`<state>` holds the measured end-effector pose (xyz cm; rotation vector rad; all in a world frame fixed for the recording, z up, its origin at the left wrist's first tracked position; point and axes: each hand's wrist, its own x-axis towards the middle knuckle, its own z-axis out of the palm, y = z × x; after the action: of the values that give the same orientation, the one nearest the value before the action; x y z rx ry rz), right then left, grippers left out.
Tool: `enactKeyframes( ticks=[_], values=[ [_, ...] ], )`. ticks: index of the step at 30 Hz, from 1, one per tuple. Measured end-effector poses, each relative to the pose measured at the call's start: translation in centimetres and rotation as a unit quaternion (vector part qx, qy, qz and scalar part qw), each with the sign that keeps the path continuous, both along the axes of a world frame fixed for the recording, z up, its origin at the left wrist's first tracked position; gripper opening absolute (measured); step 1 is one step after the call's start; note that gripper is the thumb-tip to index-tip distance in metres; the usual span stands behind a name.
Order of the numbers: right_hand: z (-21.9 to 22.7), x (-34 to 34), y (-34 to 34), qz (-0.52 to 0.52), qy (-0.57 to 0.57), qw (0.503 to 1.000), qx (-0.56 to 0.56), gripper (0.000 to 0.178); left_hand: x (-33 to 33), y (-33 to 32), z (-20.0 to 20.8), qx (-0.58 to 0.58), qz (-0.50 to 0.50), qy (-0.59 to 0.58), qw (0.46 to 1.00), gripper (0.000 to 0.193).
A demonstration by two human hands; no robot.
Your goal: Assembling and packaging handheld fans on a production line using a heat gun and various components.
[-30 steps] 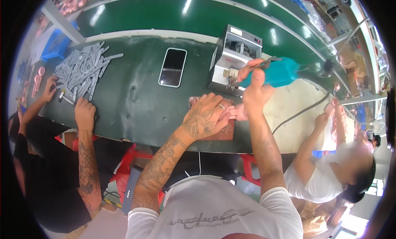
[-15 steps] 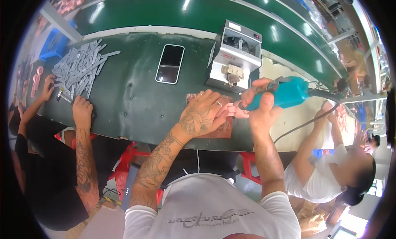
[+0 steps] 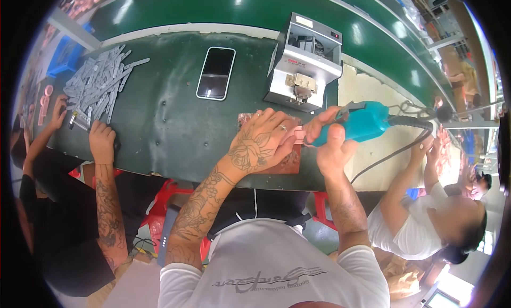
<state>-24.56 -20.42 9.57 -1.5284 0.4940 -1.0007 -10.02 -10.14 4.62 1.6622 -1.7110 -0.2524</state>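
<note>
My right hand [image 3: 331,142] grips a teal electric screwdriver [image 3: 362,125] with a black cable, its tip pointing left toward a small pink part [image 3: 297,135]. My left hand [image 3: 264,139] presses that pink part down on a reddish-brown fixture block [image 3: 290,160] at the near edge of the dark green bench [image 3: 165,127]. The fingers cover most of the part and the block.
A grey screw-feeder box [image 3: 304,64] stands behind my hands, a black phone [image 3: 216,73] to its left. A heap of grey metal strips [image 3: 98,83] lies far left, where another person's hands [image 3: 101,139] work. A second person [image 3: 426,217] sits to my right.
My right hand has brought the screwdriver down from the feeder box to the pink part under my left hand. The left hand has stayed on the fixture.
</note>
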Motion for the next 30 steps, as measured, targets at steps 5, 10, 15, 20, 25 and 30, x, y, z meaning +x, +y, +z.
enactKeyframes(
  ticks=[5, 10, 15, 20, 25, 30],
  values=[
    [0.0, 0.3, -0.5, 0.035, -0.063, 0.997, -0.023, 0.054, -0.2, -0.5, 1.5, 0.009, 0.001, -0.037, 0.999, 0.034],
    [-0.7, 0.8, -0.3, 0.035, -0.064, 0.997, 0.010, 0.049, 0.0, -0.6, 1.4, -0.026, 0.022, -0.037, 0.999, 0.026],
    [0.1, -2.2, -0.3, -0.098, -0.020, 0.987, 0.123, 0.049, -0.6, 0.2, 0.0, -0.136, -0.002, -0.081, 0.987, 0.021],
    [3.4, -2.2, -6.8, -0.209, -0.215, 0.954, 0.012, 0.052, -2.8, 3.9, 0.3, -0.091, -0.028, -0.183, 0.978, 0.035],
    [2.2, -1.2, -9.1, -0.355, -0.062, 0.932, -0.044, 0.044, 3.8, 7.9, 5.1, -0.098, 0.183, -0.071, 0.976, 0.020],
    [-2.6, -2.0, -11.8, -0.308, 0.031, 0.946, -0.094, 0.036, 15.3, 12.9, -0.3, -0.121, 0.443, -0.137, 0.878, 0.021]
  ],
)
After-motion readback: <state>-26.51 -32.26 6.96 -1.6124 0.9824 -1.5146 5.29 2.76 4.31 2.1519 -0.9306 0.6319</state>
